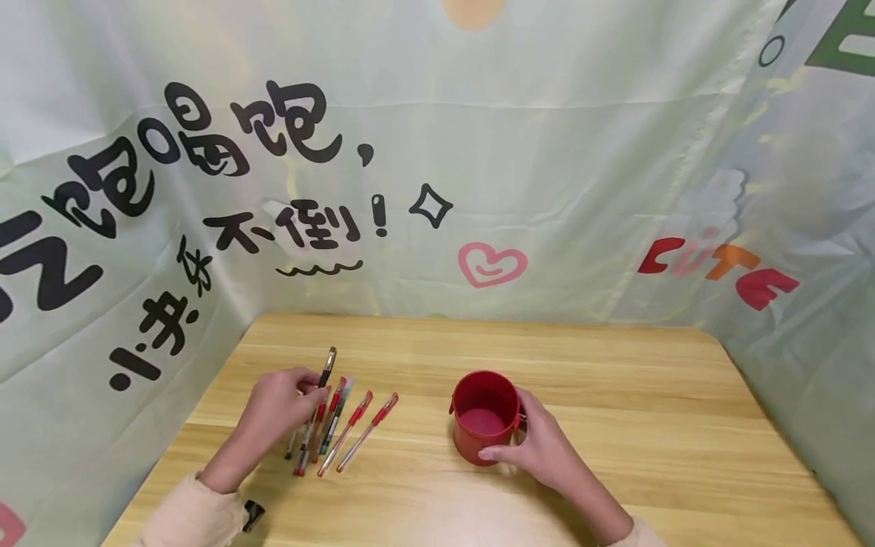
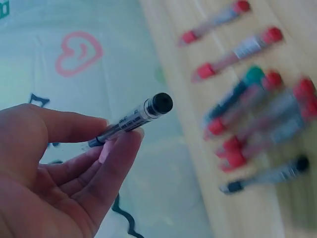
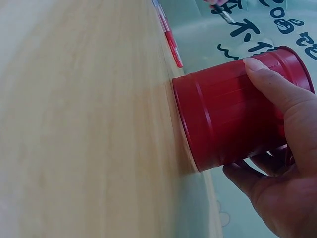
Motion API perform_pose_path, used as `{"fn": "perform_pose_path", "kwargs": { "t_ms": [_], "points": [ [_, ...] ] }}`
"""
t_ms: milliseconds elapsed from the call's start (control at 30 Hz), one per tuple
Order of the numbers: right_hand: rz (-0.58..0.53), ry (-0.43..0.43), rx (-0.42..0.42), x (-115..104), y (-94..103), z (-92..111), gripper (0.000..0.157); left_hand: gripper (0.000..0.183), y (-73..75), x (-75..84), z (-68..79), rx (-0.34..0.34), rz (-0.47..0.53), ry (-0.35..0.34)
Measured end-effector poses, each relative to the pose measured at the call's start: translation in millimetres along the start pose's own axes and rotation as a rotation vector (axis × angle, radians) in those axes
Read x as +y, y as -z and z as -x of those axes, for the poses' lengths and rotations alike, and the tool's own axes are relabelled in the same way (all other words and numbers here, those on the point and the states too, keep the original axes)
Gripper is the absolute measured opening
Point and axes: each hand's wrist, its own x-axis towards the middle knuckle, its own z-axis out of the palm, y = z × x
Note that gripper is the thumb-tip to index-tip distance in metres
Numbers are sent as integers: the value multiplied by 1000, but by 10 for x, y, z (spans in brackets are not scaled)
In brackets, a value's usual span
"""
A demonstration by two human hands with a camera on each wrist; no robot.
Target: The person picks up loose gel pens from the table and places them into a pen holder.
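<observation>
Between thumb and fingers, my left hand (image 1: 276, 403) pinches a black gel pen (image 1: 327, 368), held tilted above the other pens. The left wrist view shows the dark end of this gel pen (image 2: 133, 120) sticking out past the fingertips. Below that hand lies a loose group of pens, among them a red pen (image 1: 358, 410), a green-ended pen (image 2: 233, 96) and another black pen (image 2: 267, 179). My right hand (image 1: 543, 448) grips a small red bucket (image 1: 472, 443) by its right side, thumb across the front. The bucket stands upright on the table, and no pens show inside.
The wooden table (image 1: 615, 395) reaches back to a pale printed cloth (image 1: 581, 175), which also hangs along both sides. Near my left sleeve is a small black object (image 1: 254, 515). Two red-capped pens lie slightly apart at the group's right.
</observation>
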Motion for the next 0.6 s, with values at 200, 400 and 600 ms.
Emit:
{"fn": "perform_pose_path", "kwargs": {
  "t_ms": [200, 400, 600],
  "points": [
    [-10, -7, -11, -8, -6, 6, 107, 17, -71, 266, 28, 41, 40, -62],
    [-7, -15, -13, -15, 3, 9, 106, 16, -147, 513, 22, 42, 119, -101],
    [-5, -16, -10, -11, 7, 3, 105, 12, -229, 761, -3, 71, 181, -195]
  ]
}}
